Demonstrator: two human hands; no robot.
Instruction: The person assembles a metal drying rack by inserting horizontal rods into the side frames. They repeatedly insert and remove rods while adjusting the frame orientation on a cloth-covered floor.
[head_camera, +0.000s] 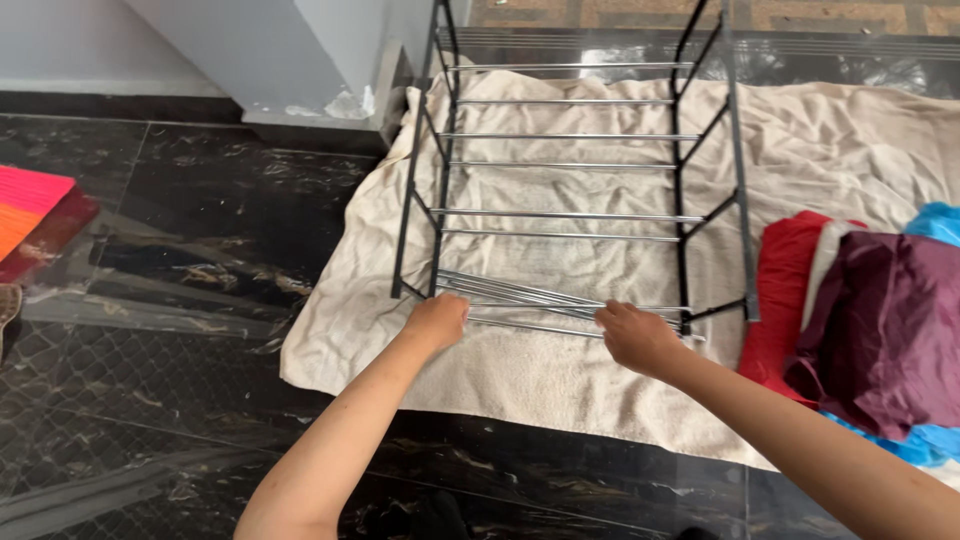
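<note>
A black metal rack frame (742, 200) with silver cross rods lies on a cream cloth (540, 380) spread on the floor. A bundle of loose silver rods (530, 295) rests across its near end. My left hand (436, 322) is closed on the left end of these rods. Over at the right part of the same bundle, my right hand (636, 336) grips them near the frame's near right corner.
Folded red, maroon and blue fabrics (870, 320) are piled on the cloth at the right. A white wall corner (290, 60) stands behind the rack's left side. A pink and orange item (30, 205) lies at the far left on the dark marble floor (200, 300).
</note>
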